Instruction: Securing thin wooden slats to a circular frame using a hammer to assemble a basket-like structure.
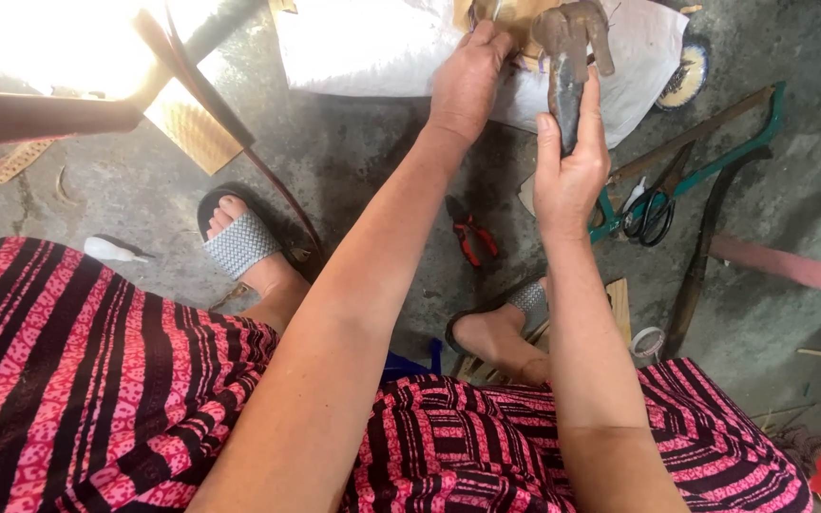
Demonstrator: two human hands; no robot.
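My right hand (pixel 570 161) grips the handle of a rusty claw hammer (pixel 570 43), its head raised near the top edge of the view. My left hand (pixel 467 81) reaches forward and presses its fingers on a pale wooden piece (pixel 515 17) lying on a white sack (pixel 372 43). The hammer head hangs just right of that wooden piece. What the left fingers pinch is hidden.
On the concrete floor lie red-handled pliers (pixel 472 237), black scissors (pixel 651 214), a green-framed saw (pixel 705 152), a dark curved blade (pixel 700 256), a tape roll (pixel 648 340) and wood scraps (pixel 192 128). My sandalled feet (pixel 244 245) rest below.
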